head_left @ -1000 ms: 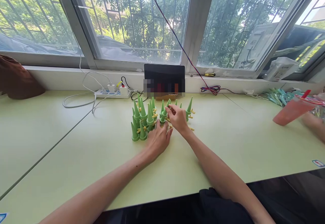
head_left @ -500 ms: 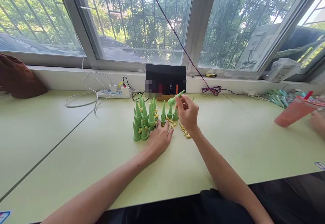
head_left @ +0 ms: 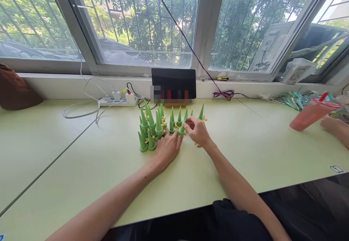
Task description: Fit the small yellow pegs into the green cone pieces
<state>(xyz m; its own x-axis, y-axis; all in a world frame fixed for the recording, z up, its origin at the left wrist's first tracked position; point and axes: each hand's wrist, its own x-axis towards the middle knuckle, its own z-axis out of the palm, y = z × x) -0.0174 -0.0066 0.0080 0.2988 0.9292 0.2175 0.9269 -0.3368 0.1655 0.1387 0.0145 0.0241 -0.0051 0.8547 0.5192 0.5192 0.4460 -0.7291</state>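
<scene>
My right hand (head_left: 199, 131) pinches a small green cone (head_left: 182, 128) between thumb and fingers, its tip pointing up and its round base low near the table. My left hand (head_left: 168, 148) lies on the table with fingers spread, the fingertips beside the green cones. To its left stands a tight cluster of upright green cones (head_left: 151, 121), with small yellow pieces (head_left: 147, 140) among them. Behind my hands are a few more cones (head_left: 179, 118). One green cone (head_left: 201, 112) stands apart behind my right hand, which partly hides other yellow pieces (head_left: 198, 145).
A dark tablet (head_left: 173, 82) leans on the window ledge. On the left are a white power strip (head_left: 120, 102) with cables and a brown bag (head_left: 17, 90). At right, a tilted cup with red drink (head_left: 312, 116) is near another person's hand (head_left: 334, 125).
My right hand has lowered the green cone from the air toward the table, turning it from slanted to tip-up. My left hand stays among the cones. The view has shifted slightly.
</scene>
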